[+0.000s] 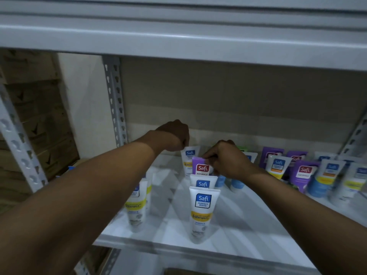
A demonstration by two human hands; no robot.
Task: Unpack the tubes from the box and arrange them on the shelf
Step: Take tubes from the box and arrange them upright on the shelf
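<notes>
Grey metal shelf (238, 215) holds all the tubes; the left hand (174, 135) grips the top of a white tube (188, 158) right under it; the right hand (226, 161) pinches the top of a purple tube (200, 165) just left of its fingers; a front tube (203, 211) stands nearer than both hands; other tubes (278, 165) stand right of the right hand.

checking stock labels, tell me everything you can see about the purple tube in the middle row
The purple tube is glossy and looks plastic, with a red Safi badge and NATURALS printed on white beneath. It stands upright, flat end up, on the white shelf, third in a front-to-back row. The white tube in front hides its lower part; the white tube behind stands close, contact unclear. The right hand pinches its top right corner.
</notes>
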